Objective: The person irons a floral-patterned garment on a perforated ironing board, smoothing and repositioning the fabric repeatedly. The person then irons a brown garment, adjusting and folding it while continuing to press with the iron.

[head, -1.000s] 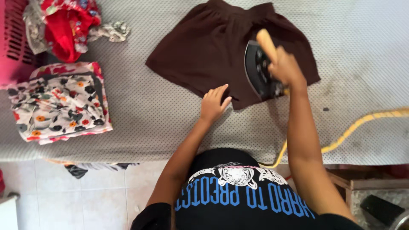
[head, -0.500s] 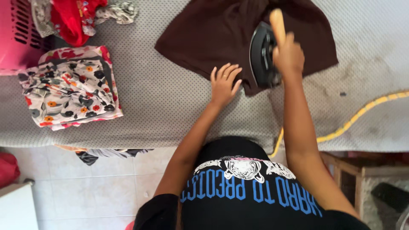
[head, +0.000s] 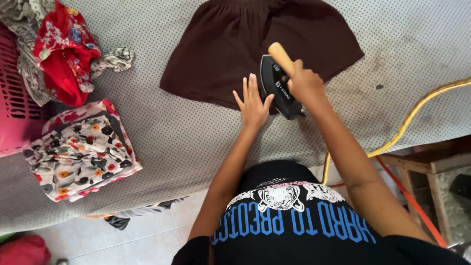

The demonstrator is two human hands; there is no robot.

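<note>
Right hand: grip closed around the light wooden handle of a black iron, fingers wrapped over it. The iron sits flat on the lower right part of a dark brown garment, its rear end at the hem nearest the person.

Left hand: grip spread, holding nothing, palm down, fingers fanned apart. It presses on the garment's near hem, just beside the iron's left edge; thumb close to the iron, whether touching I cannot tell.

The garment lies spread out on the grey dotted surface, gathered waistband towards the far edge, hem towards the person.

A yellow cord runs over the right side of the surface and drops off the near edge beside the person's right arm. Dark scorch-like marks show on the surface to the right of the garment.

Left side of the surface: a folded floral cloth, white with orange, red and black flowers, well apart from the garment. Beyond it, a loose heap of red and patterned clothes, partly against a pink basket at the left edge.

Person wears a black printed shirt. Tiled floor below.
</note>
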